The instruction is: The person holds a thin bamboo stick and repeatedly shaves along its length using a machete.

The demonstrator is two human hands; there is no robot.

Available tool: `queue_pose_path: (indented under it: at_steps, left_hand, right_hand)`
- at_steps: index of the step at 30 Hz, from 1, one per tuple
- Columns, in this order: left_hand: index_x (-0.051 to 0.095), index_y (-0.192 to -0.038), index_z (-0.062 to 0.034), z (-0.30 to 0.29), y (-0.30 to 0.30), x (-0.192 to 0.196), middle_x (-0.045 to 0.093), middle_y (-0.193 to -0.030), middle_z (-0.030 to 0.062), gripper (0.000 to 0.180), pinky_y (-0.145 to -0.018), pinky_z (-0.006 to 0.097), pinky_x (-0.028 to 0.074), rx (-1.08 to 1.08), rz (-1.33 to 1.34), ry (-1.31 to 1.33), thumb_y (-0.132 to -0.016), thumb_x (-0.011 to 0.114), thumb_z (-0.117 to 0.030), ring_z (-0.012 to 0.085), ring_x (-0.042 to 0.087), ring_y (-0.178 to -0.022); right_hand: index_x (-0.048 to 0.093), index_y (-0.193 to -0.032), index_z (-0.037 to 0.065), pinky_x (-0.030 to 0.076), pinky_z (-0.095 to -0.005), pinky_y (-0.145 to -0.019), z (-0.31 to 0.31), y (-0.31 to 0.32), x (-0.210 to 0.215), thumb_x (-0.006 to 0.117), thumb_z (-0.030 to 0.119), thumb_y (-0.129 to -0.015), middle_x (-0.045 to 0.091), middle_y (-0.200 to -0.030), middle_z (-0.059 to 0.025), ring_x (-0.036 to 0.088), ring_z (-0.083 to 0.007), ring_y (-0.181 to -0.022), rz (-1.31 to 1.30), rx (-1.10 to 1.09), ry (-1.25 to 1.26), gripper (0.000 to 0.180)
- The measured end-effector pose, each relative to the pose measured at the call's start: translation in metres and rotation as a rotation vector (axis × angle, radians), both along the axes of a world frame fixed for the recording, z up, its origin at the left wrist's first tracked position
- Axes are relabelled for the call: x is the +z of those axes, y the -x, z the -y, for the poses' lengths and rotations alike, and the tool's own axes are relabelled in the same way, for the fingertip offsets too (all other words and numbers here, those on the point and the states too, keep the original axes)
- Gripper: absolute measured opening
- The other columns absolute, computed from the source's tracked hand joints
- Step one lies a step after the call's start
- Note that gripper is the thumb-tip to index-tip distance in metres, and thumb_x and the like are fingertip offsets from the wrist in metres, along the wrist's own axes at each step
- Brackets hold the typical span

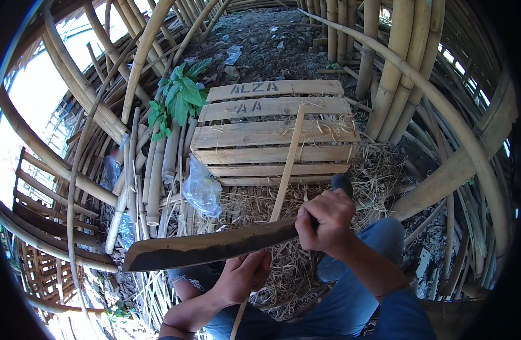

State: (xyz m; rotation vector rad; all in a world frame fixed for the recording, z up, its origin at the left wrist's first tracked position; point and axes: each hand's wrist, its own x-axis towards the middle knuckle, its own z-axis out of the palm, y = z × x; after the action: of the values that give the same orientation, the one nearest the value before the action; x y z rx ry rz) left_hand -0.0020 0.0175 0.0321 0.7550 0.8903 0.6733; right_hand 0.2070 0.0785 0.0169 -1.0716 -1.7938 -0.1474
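My right hand (327,220) is wrapped round the dark handle of a machete (203,245). Its long, broad blade reaches left across the front of me, over my left hand. Below the blade, my left hand (244,277) is closed on a long, thin bamboo strip (290,164). The strip slants up and away, passing behind the blade, and its far end rests against a slatted wooden crate (271,133). Its near end comes out below my left hand, by my legs. Whether the blade touches the strip, I cannot tell.
Curly shavings (373,181) cover the ground round the crate. A clear plastic bag (202,190) lies at its left front, near a leafy green plant (183,95). Cut bamboo poles (154,181) are stacked on the left. Thick upright bamboo posts (405,68) stand at the right.
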Motion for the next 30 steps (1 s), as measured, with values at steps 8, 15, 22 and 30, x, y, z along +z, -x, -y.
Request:
queue_pose_path:
  at_steps: [8, 15, 22, 30]
  left_hand:
    - [0.047, -0.083, -0.0048, -0.001, 0.001, -0.001, 0.036, -0.054, -0.0013, 0.037, -0.039, 0.025, 0.024, 0.015, -0.008, 0.005, -0.103, 0.035, -0.033, 0.0076, 0.03, -0.042]
    - [0.047, -0.083, -0.005, 0.006, 0.002, 0.006, 0.037, -0.056, -0.0007, 0.037, -0.04, 0.024, 0.024, -0.01, -0.018, 0.026, -0.103, 0.035, -0.034, 0.0075, 0.029, -0.043]
    - [0.047, -0.081, -0.0057, 0.004, -0.002, 0.003, 0.032, -0.054, -0.0018, 0.036, -0.038, 0.024, 0.021, -0.021, -0.011, 0.056, -0.102, 0.035, -0.033, 0.0073, 0.026, -0.041]
    - [0.048, -0.083, -0.0042, 0.007, 0.003, 0.002, 0.039, -0.057, -0.0005, 0.037, -0.042, 0.024, 0.026, -0.04, 0.002, 0.053, -0.103, 0.036, -0.033, 0.0068, 0.032, -0.046]
  right_hand:
    - [0.052, -0.054, 0.009, 0.034, -0.0351, -0.048, -0.02, -0.014, -0.012, 0.058, 0.01, -0.068, 0.05, -0.049, -0.004, 0.049, -0.022, -0.044, -0.06, -0.113, -0.058, 0.015]
    - [0.055, -0.06, 0.005, 0.035, -0.0336, -0.051, -0.014, -0.014, 0.001, 0.055, 0.005, -0.067, 0.052, -0.052, -0.0047, 0.05, -0.0222, -0.046, 0.048, -0.032, -0.118, 0.007]
    - [0.054, -0.057, 0.008, 0.035, -0.0347, -0.047, -0.026, -0.032, -0.011, 0.058, 0.009, -0.07, 0.051, -0.05, -0.0055, 0.05, -0.0227, -0.044, -0.109, -0.227, -0.114, 0.013]
    - [0.053, -0.054, 0.009, 0.036, -0.0346, -0.048, -0.029, -0.027, 0.003, 0.058, 0.01, -0.068, 0.048, -0.047, -0.0045, 0.048, -0.0213, -0.042, -0.063, -0.104, -0.177, 0.015]
